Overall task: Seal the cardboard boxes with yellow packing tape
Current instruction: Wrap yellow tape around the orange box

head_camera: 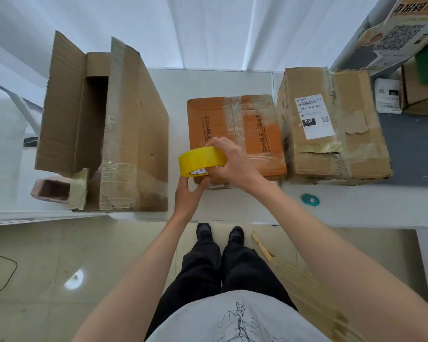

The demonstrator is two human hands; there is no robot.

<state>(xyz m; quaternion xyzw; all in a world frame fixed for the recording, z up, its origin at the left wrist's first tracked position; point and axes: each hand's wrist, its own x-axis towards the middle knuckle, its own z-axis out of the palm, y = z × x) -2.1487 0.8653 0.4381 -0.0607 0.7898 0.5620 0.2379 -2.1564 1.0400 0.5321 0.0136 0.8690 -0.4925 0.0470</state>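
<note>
My right hand (235, 160) grips a roll of yellow packing tape (200, 160) from above, over the near left corner of an orange cardboard box (235, 124). Just below the roll, my left hand (189, 193) has its thumb and fingers pinched at the roll's lower edge; the tape end itself is too small to make out. The orange box's flaps are shut under old clear tape. A large brown box (124, 134) stands at the left with its flaps open. A worn brown box (331, 124) with a shipping label sits at the right.
All three boxes sit on a white table (232, 201). A small teal disc (310, 200) lies near the table's front edge. More boxes (420, 95) are stacked at the far right. A pink block (50, 189) lies by the large box. My feet stand on the tiled floor below.
</note>
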